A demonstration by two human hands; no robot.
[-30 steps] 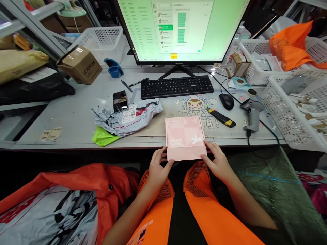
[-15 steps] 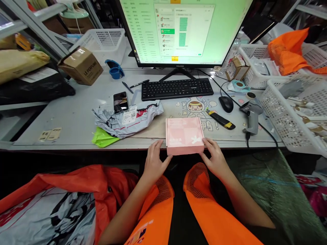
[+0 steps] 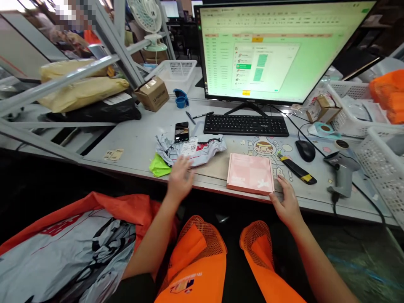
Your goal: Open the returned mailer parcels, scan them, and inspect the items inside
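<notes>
A flat pink box (image 3: 251, 173) lies at the front edge of the grey desk (image 3: 132, 143). My right hand (image 3: 286, 201) rests open at the box's near right corner, fingertips touching it. My left hand (image 3: 179, 178) is open with fingers spread, blurred, just in front of a crumpled grey mailer bag (image 3: 192, 149) with a white label. A black phone (image 3: 181, 131) lies on top of that bag. A bright green scrap (image 3: 158, 166) sits at the bag's near left side.
Monitor (image 3: 271, 50), black keyboard (image 3: 246, 125), mouse (image 3: 305, 150), yellow-black utility knife (image 3: 296, 170) and grey barcode scanner (image 3: 341, 170) fill the desk's right half. White baskets (image 3: 383, 168) stand far right. A cardboard box (image 3: 151, 93) sits back left. An orange bag of parcels (image 3: 69, 248) lies below left.
My left hand left the pink box and moved left toward the grey mailer bag. The box was pushed fully onto the desk. My view turned left and up.
</notes>
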